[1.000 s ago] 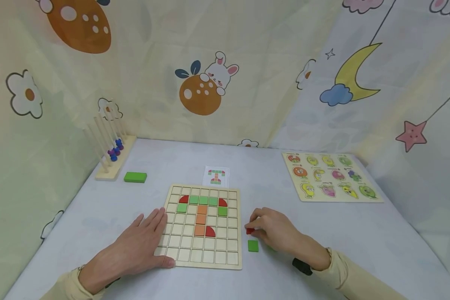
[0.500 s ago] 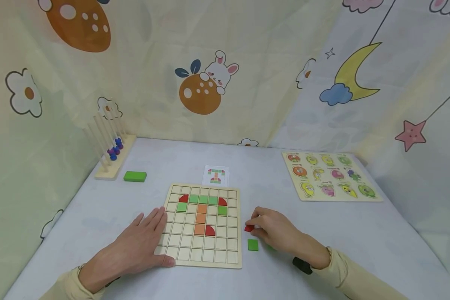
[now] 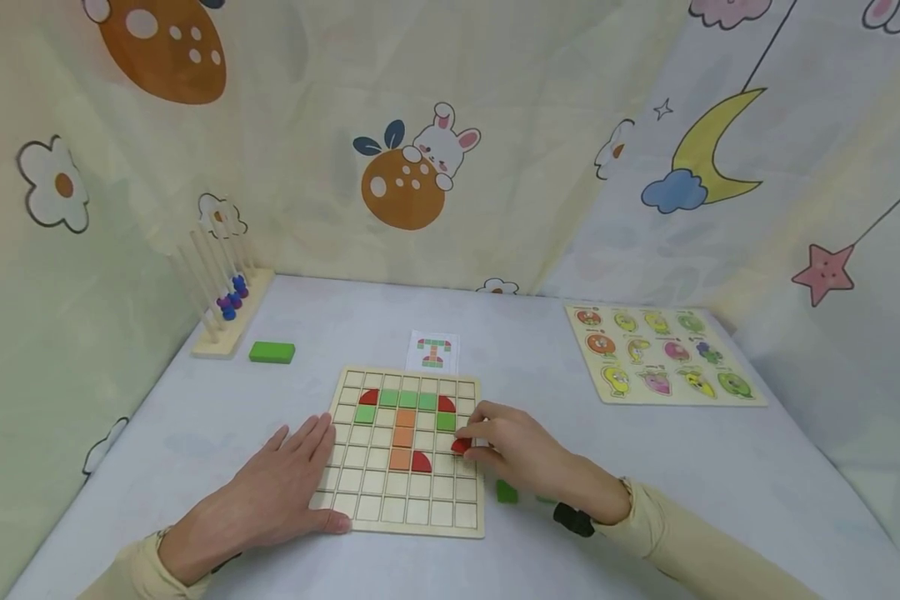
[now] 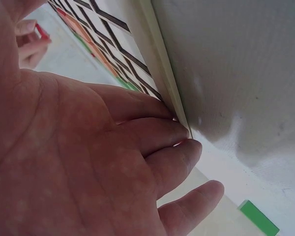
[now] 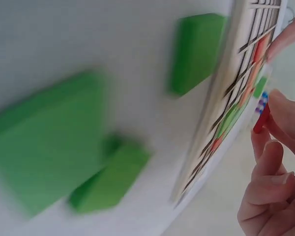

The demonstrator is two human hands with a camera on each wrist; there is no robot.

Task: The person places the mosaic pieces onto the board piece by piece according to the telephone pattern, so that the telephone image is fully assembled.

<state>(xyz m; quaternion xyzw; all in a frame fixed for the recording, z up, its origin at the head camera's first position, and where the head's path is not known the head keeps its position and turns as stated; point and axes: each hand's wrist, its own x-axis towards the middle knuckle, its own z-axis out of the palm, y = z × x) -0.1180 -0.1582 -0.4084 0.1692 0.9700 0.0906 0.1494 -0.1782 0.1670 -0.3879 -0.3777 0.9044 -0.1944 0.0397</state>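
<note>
My right hand [image 3: 521,450] pinches a red quarter-circle tile [image 3: 461,447] between thumb and fingers, over the right side of a wooden grid board [image 3: 482,517]. The same red tile [image 5: 263,118] appears edge-on in the right wrist view. Flat beside the board's left edge lies my left hand [image 3: 258,500], its straight fingers touching that edge in the left wrist view. On the board sit green squares [image 3: 407,400], a column of orange squares [image 3: 402,436] and other red quarter-circles [image 3: 422,462]. A green tile [image 3: 506,492] lies right of the board, partly behind the right hand.
A small pattern card [image 3: 433,352] lies just behind the board. Farther left are a green block [image 3: 272,352] and a pegged wooden bead stand [image 3: 228,337]. A fruit puzzle board [image 3: 663,354] lies at the back right. Printed cloth walls surround the white table.
The right hand has carried the red tile leftward, from the table beside the board to above its right columns. The left hand stays where it was.
</note>
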